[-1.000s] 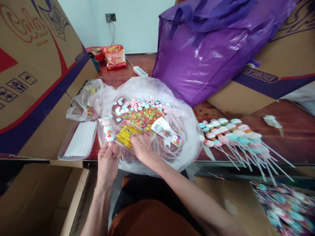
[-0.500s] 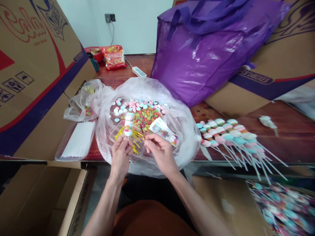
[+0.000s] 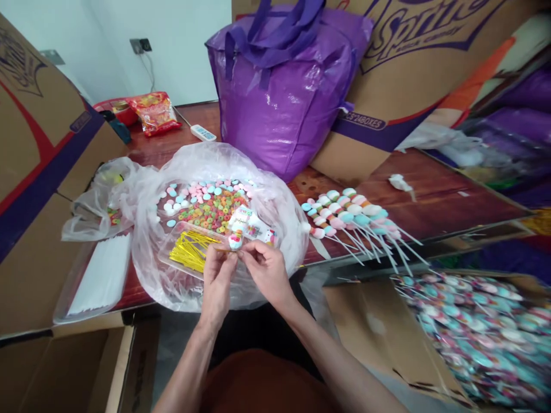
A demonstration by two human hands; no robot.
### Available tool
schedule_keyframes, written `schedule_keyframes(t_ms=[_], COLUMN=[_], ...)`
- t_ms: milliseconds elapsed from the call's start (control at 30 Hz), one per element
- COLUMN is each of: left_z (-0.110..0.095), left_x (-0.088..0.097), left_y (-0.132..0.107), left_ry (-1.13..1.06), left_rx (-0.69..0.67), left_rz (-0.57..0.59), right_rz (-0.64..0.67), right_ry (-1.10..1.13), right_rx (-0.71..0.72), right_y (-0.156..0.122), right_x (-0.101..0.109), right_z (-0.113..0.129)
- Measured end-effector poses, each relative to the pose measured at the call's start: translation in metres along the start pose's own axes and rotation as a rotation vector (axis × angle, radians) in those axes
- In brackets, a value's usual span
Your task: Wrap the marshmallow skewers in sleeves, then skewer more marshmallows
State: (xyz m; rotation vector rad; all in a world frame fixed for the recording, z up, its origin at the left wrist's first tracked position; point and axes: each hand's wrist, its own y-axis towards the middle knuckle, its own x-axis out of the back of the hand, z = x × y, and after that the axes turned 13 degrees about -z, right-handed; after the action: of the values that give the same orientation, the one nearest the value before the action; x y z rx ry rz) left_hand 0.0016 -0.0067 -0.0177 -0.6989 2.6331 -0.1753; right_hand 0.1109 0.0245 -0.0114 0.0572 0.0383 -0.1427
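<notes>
Left hand (image 3: 217, 272) closed, thumb and fingers pinching the wrapped candy stick (image 3: 235, 240) at its lower end; right hand (image 3: 264, 267) also closed, fingertips pinched at that same end, just beside the left. Exact finger contact is too small to read; a thin yellowish strip shows at the left fingertips. Wrapped candy stick is upright to slightly tilted, above the near part of the translucent plastic bag (image 3: 282, 198), which lies spread on the table (image 3: 439, 180) and serves as reference for all places below. On the bag, left of the hands: clear tray (image 3: 163, 252) holding yellow ties (image 3: 191, 250). On its middle: ring candies (image 3: 209, 215); behind these, toward its far edge, pink, white and blue candies (image 3: 200, 192). On its right part: printed wrappers (image 3: 260, 230), partly covered by the wrapped candy stick. Left of the bag: white sticks (image 3: 101, 274) in a shallow container. Right of it: a row of unwrapped candy skewers (image 3: 353, 212). Behind it: purple bag (image 3: 279, 103), upright. Well right and below table level: carton (image 3: 379, 321) with many candy sticks (image 3: 486, 338), blurred.
</notes>
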Motion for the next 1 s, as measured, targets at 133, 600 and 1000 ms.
schedule_keyframes(t_ms=[133, 600, 1000], left_z=[0.005, -0.032, 0.008], left_x=[-0.009, -0.017, -0.026], left_y=[-0.001, -0.003, -0.010], left_ry=[0.033, -0.099, 0.049], left_rx=[-0.053, 0.603, 0.148], left_rz=[-0.043, 0.278, 0.051], right_rz=[-0.009, 0.287, 0.086], right_ry=[0.051, -0.077, -0.378], right_rx=[-0.079, 0.212, 0.249], right_y=[-0.002, 0.008, 0.000], right_x=[0.001, 0.035, 0.037], right_z=[-0.003, 0.016, 0.005])
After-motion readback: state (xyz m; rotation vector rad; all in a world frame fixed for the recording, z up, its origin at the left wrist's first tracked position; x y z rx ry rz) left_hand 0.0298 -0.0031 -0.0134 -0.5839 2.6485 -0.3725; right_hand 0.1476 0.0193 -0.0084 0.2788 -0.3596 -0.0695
